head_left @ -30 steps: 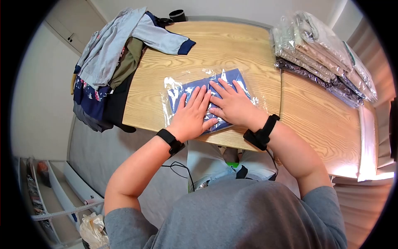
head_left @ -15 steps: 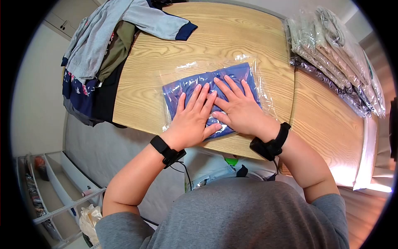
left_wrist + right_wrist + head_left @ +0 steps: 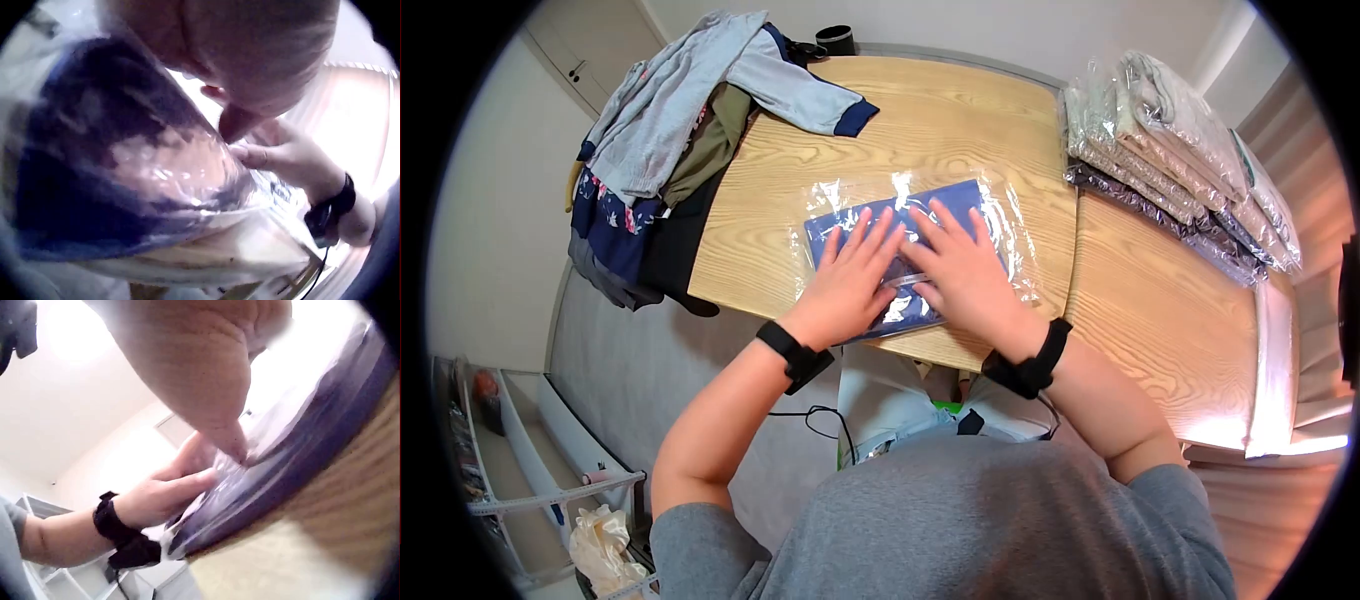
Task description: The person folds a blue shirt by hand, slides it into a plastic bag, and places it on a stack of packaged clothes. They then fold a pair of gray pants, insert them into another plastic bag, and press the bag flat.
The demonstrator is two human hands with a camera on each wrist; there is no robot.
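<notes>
A folded blue garment (image 3: pixel 960 200) lies flat inside a clear plastic bag (image 3: pixel 1022 245) near the table's front edge. My left hand (image 3: pixel 845 285) rests on its left half, fingers straight and spread. On the right half lies my right hand (image 3: pixel 972 280), its fingers likewise extended over the plastic. Both thumbs point inward, and a pale strip (image 3: pixel 908 281) crosses the bag between them. In the left wrist view the shiny bag with the blue garment (image 3: pixel 69 194) fills the left side. The right wrist view shows the right thumb (image 3: pixel 228 440) touching the bag's surface.
Loose clothes (image 3: pixel 660 140) hang over the table's left end, one grey sleeve (image 3: pixel 800 95) reaching onto the wooden top (image 3: pixel 960 120). At the right rises a stack of bagged garments (image 3: pixel 1170 150). A shelf unit (image 3: pixel 530 470) stands at lower left.
My hands have drawn slightly apart, and the pale strip now shows between the thumbs. The head view has shifted back and forth. Both hands stay on the bag.
</notes>
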